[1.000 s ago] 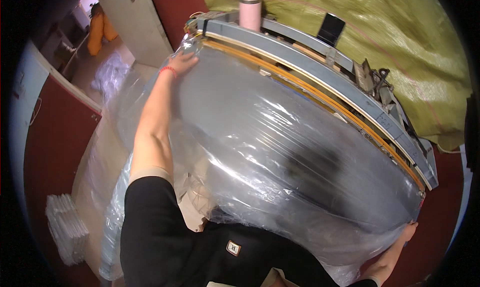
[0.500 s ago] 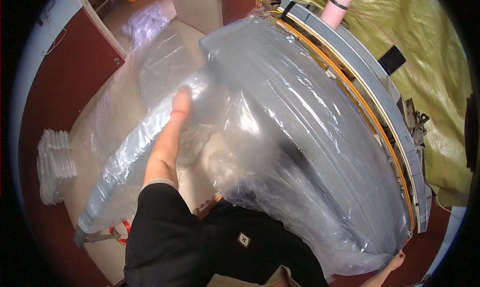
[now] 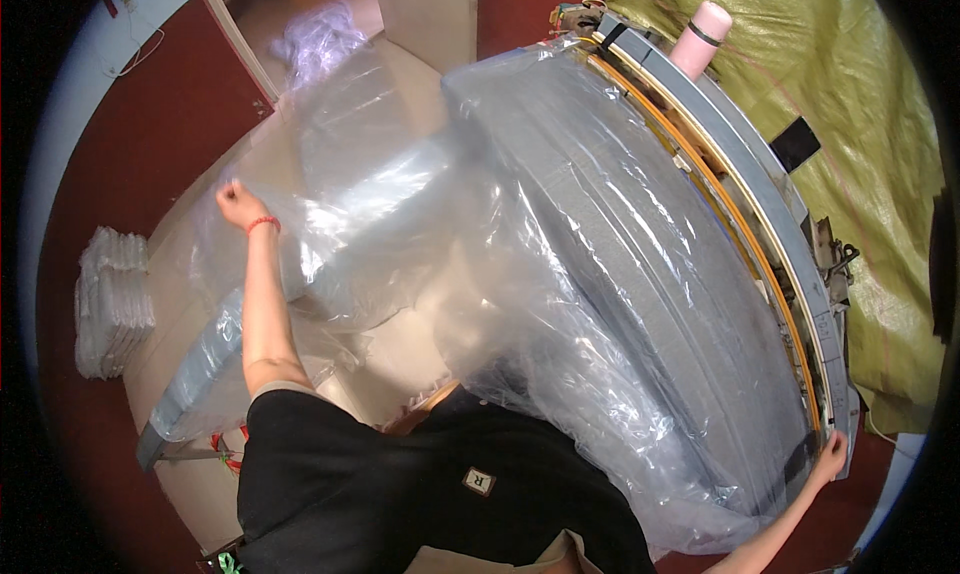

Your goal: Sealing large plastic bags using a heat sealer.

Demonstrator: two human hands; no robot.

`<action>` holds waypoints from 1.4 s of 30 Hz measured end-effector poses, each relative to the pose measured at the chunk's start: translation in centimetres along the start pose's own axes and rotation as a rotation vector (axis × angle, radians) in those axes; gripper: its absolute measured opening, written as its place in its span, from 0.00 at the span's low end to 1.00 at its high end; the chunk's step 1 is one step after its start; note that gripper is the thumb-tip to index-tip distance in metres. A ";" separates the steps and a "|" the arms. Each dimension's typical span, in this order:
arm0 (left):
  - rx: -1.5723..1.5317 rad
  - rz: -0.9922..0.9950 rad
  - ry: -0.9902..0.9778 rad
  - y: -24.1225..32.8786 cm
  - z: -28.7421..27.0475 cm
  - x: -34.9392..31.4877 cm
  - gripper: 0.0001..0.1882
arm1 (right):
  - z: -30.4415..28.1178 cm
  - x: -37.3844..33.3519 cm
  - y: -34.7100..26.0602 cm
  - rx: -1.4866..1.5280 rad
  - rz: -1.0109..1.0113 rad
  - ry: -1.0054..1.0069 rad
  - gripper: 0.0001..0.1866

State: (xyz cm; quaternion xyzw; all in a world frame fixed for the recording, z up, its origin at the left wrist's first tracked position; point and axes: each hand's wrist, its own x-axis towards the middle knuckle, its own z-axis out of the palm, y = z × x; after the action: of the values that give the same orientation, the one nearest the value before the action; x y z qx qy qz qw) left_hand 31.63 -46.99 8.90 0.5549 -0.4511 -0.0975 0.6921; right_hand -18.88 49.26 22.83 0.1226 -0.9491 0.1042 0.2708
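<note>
My left hand (image 3: 242, 206) is closed, with the arm stretched far out to the left. Thin clear plastic film (image 3: 365, 114) lies around it, and the fingers seem to grip that film. Creased film also spreads over a long grey-blue surface (image 3: 610, 204) on the right. At that surface's near right corner, my right hand (image 3: 830, 459) has its fingers pressed together against the end of a pale rail (image 3: 822, 324). What they pinch there is too small to make out. Beneath the left forearm runs a grey-blue strip (image 3: 195, 369), partly covered by film.
A stack of folded clear plastic (image 3: 113, 304) stands at the far left. Bunched film (image 3: 318, 42) lies at the back. Beyond the rail are a pink bottle (image 3: 700, 39), a dark phone (image 3: 795, 144) and a yellow-green woven sheet (image 3: 870, 204). An orange strip (image 3: 720, 189) follows the rail.
My left hand has swung left and outward, and the film near it has shifted. My right hand has moved up from the film's corner to the rail's end.
</note>
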 end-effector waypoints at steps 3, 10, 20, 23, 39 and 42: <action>-0.369 0.390 -0.369 14.7 0.7 -1.9 0.03 | 2.5 3.4 -10.8 0.309 -0.109 -0.050 0.10; -1.064 1.110 -1.039 37.5 -3.9 -17.1 0.08 | -0.1 -0.7 -48.3 1.257 -0.464 -0.601 0.26; -1.052 0.728 -1.285 43.7 -4.1 -19.2 0.13 | -1.8 -8.3 -49.3 1.199 -0.534 -1.092 0.09; -1.134 0.810 -1.819 37.4 -2.1 -21.4 0.32 | -3.5 -4.5 -43.0 1.333 -0.278 -0.634 0.15; -0.281 0.982 -0.119 35.2 -3.8 5.6 0.17 | -5.8 7.8 -36.0 0.453 -0.564 0.482 0.15; -0.655 0.730 -0.568 28.6 -5.5 1.4 0.17 | -6.2 6.7 -34.2 0.517 -0.449 0.681 0.13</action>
State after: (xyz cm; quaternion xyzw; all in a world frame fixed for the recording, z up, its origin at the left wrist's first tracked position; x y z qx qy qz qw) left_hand 25.98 -33.68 34.20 0.0715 -0.7284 -0.1321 0.6685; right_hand -11.43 17.34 36.10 0.3466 -0.6996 0.3101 0.5425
